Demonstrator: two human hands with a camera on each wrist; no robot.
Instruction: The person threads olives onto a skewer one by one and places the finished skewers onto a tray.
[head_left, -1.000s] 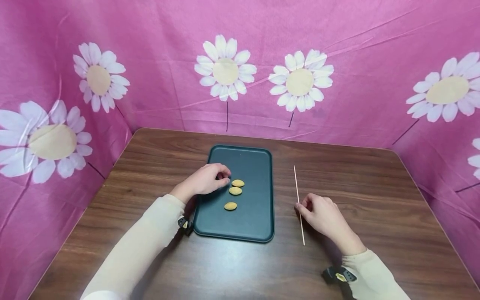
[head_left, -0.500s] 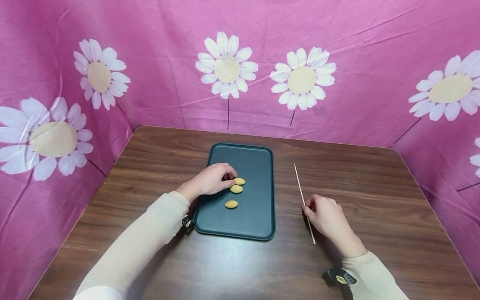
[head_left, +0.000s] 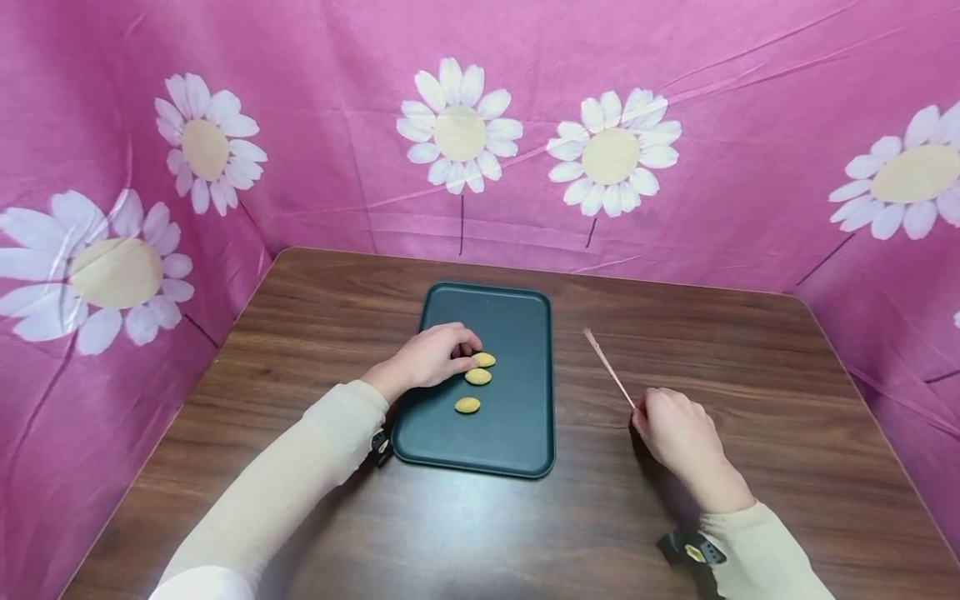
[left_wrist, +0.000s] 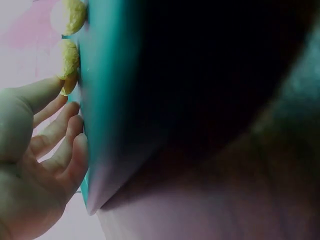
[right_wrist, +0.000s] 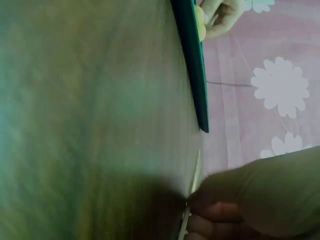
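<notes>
Pink cloth with white daisies (head_left: 459,132) stands behind the brown wooden tabletop (head_left: 750,350), and a dark green tray (head_left: 517,433) lies on it as the landmark. Three small yellow pieces sit in a line on the tray's left half. The left hand (head_left: 431,358) rests at the tray's left edge, and its curled fingers (left_wrist: 55,150) pinch the farthest piece (head_left: 484,360); the middle piece (head_left: 477,377) is just beside it, and the nearest piece (head_left: 467,406) lies a little apart. To the right of the tray, the right hand (head_left: 678,433) grips a thin wooden skewer (head_left: 609,367) by its lower end, with the tip raised and leaning toward the tray. I think it is best to hold the piece steady from its sides, keeping the fingers away from the tip.
</notes>
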